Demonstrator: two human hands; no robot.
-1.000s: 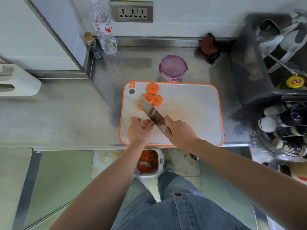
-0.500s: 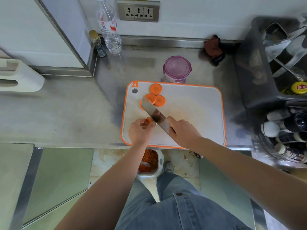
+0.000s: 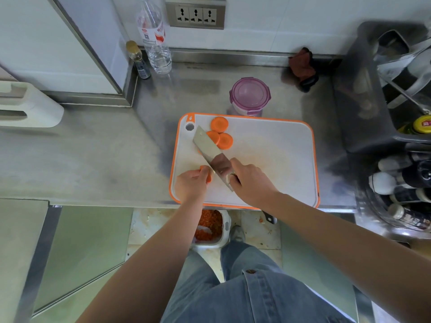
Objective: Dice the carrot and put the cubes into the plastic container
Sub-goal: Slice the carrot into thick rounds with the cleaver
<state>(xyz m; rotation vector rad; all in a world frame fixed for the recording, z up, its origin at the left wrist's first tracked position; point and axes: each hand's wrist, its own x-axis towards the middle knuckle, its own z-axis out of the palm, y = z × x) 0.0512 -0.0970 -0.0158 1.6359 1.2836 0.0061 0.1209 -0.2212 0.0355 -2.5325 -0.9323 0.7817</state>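
Note:
On the white cutting board (image 3: 275,159) with an orange rim, my left hand (image 3: 190,183) pinches a small carrot piece (image 3: 207,174) near the front left. My right hand (image 3: 250,183) grips the handle of a broad knife (image 3: 211,151), whose blade lies beside the carrot piece and points to the far left. Three round carrot slices (image 3: 220,134) lie at the board's far left, one partly under the blade tip. A round plastic container (image 3: 250,95) with a purple lid stands shut just behind the board.
A white bin (image 3: 211,226) with orange scraps sits on the floor below the counter edge. A water bottle (image 3: 155,38) and small bottle (image 3: 137,59) stand at the back left. A grey dish rack (image 3: 373,89) and several bottles (image 3: 401,183) crowd the right.
The knife blade has shifted slightly toward the carrot piece that my left hand holds. Both hands stay in nearly the same place on the board.

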